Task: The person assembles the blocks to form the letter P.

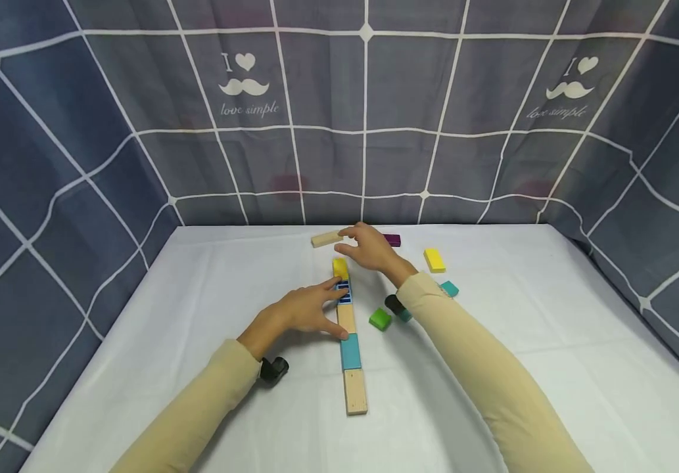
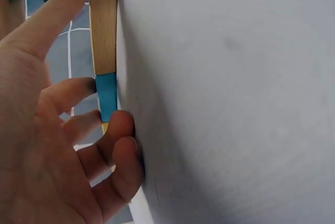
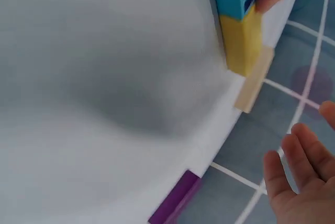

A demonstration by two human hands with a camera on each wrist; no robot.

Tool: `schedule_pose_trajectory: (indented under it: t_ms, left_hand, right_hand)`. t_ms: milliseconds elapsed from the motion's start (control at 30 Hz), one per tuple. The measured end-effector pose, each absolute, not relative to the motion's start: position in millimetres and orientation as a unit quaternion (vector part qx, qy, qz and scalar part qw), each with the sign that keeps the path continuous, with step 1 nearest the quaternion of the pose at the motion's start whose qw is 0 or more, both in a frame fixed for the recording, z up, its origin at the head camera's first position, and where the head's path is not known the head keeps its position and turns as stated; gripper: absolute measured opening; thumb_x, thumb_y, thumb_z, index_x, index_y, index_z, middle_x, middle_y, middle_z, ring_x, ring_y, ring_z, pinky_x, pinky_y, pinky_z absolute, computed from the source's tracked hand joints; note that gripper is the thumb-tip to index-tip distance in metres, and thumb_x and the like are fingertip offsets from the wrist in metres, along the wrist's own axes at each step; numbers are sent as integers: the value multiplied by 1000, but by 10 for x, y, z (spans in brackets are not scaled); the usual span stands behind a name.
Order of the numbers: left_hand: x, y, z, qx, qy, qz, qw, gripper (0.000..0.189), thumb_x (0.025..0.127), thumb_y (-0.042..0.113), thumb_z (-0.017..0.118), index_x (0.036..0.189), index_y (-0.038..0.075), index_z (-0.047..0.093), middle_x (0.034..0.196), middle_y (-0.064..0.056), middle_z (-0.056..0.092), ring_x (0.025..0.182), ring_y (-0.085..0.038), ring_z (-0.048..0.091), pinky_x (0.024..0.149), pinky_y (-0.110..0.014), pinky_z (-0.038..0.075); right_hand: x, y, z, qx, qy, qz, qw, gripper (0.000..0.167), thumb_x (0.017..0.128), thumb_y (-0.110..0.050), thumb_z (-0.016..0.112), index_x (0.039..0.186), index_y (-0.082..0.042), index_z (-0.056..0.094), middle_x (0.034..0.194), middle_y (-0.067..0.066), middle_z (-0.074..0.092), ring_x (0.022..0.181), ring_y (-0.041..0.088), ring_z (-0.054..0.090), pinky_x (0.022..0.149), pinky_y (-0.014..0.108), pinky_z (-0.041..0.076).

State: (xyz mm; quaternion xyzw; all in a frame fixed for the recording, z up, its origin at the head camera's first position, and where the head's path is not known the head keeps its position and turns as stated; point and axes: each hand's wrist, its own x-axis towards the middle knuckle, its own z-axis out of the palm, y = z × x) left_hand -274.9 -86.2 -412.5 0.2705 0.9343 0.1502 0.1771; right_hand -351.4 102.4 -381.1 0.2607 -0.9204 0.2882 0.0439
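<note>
teal-and-tan block row [image 1: 350, 348] points lengthwise toward the back, left hand [image 1: 305, 310] touching.

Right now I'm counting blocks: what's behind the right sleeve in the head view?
A teal corner pokes out beyond the right sleeve, and a teal bit shows by the dark wrist camera. What lies between is covered; whether they're one block can't be told.

Gridded cloth backdrop [image 1: 327, 79]: "I", heart [image 1: 245, 62], moustache [image 1: 244, 87], "love simple", twice; partial "ple" left.
</note>
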Motion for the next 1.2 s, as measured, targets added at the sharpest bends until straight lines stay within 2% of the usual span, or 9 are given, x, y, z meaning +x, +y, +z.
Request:
schedule_pose_trajectory:
  t_ms: [167, 367, 500, 800, 900, 1067, 1200]
  left_hand:
    - [-2745, -873, -4115, 274, 932, 159, 173, 98, 72, 69, 74, 153, 25, 40, 163, 0, 19, 142, -29, 35, 105, -61, 34]
    - [-2736, -819, -4146, 284, 927, 169, 179, 100, 73, 70, 73, 154, 24, 37, 164, 2, 16, 141, -30, 36, 105, -58, 36]
    - [-2734, -803, -4137, 278, 928, 168, 184, 100, 72, 71, 73, 154, 26, 36, 164, 4, 15, 142, -29, 35, 106, -56, 36]
    - [-2741, -838, -4106, 265, 930, 171, 187, 100, 72, 70, 74, 154, 27, 36, 164, 4, 15, 142, -28, 34, 106, -56, 36]
    - [-2740, -836, -4110, 268, 928, 173, 191, 100, 73, 70, 74, 154, 26, 36, 164, 4, 14, 142, -28, 34, 106, -55, 36]
    - [-2741, -852, -4117, 264, 929, 175, 191, 100, 73, 69, 74, 154, 27, 36, 164, 6, 13, 143, -26, 33, 107, -54, 35]
    - [-2740, -856, -4122, 265, 928, 179, 192, 99, 73, 69, 74, 154, 27, 36, 164, 6, 13, 143, -25, 33, 107, -52, 36]
  right_hand:
    - [-3825, 778, -3859, 222, -945, 239, 23, 41, 97, -27, 64, 130, -3, 64, 129, 19, 58, 120, 34, 50, 103, 45, 40]
    - [-4015, 642, -3990, 181, -971, 155, -11, 43, 100, -30, 59, 138, -10, 59, 140, 13, 53, 129, 34, 42, 108, 49, 34]
    - [-4058, 626, -4032, 173, -975, 140, -9, 43, 100, -29, 59, 139, -12, 58, 142, 9, 54, 132, 34, 40, 108, 52, 32]
    - [-4139, 612, -4074, 185, -975, 120, -10, 40, 102, -25, 54, 141, -13, 57, 133, 5, 62, 132, 33, 42, 109, 51, 32]
    - [-4140, 616, -4090, 194, -977, 94, 2, 33, 104, -22, 50, 133, -15, 64, 128, 5, 65, 126, 32, 47, 105, 51, 37]
    - [-4168, 618, -4135, 220, -973, 61, 39, 24, 101, -14, 55, 114, -16, 75, 114, 4, 71, 112, 30, 56, 96, 51, 45]
    - [-4197, 632, -4173, 219, -973, 62, 41, 24, 99, -11, 57, 114, -16, 74, 115, 3, 71, 115, 31, 54, 97, 50, 44]
